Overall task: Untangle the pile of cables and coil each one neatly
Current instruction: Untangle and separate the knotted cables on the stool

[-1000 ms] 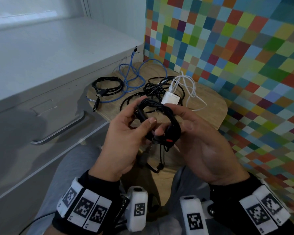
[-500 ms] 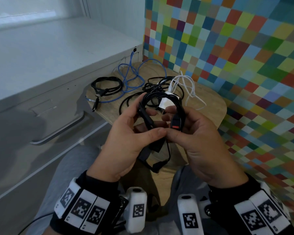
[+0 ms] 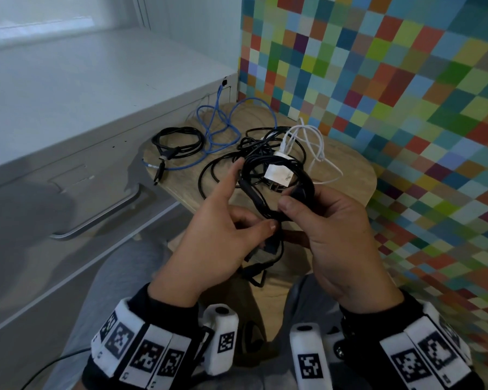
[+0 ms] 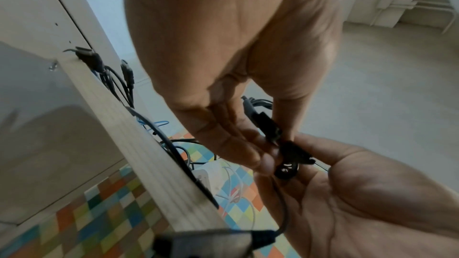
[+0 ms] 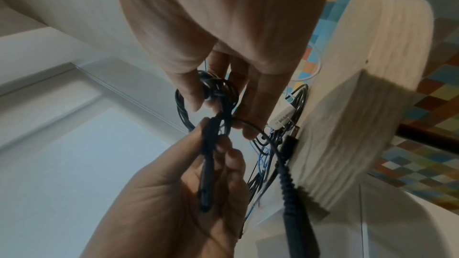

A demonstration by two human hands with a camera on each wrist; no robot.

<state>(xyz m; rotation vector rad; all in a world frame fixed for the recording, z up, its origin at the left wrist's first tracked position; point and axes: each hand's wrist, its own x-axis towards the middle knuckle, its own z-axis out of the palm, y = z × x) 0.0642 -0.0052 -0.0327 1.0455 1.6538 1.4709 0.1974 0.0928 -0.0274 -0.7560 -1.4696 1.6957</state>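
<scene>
A black cable (image 3: 304,180) wound into a small coil hangs between both hands above the near edge of the wooden stool (image 3: 350,175). My left hand (image 3: 259,222) pinches its lower strands between thumb and curled fingers, with the index finger straight up along the coil's left side. My right hand (image 3: 299,199) grips the right side of the coil, thumb on top. In the left wrist view the left hand (image 4: 270,140) pinches a black plug (image 4: 267,125). In the right wrist view the right hand (image 5: 218,103) holds the coil (image 5: 218,87). Loose ends dangle below.
On the stool lie a coiled black cable (image 3: 178,144), a loose blue cable (image 3: 217,128), tangled black cable (image 3: 217,167), and a white charger (image 3: 279,174) with its white cable (image 3: 319,147). A white drawer cabinet (image 3: 68,153) stands left, a chequered wall (image 3: 406,108) right.
The red-marked plug went up the coil's right side and is now covered by my right thumb. My left index finger straightened along the coil, and its thumb moved lower.
</scene>
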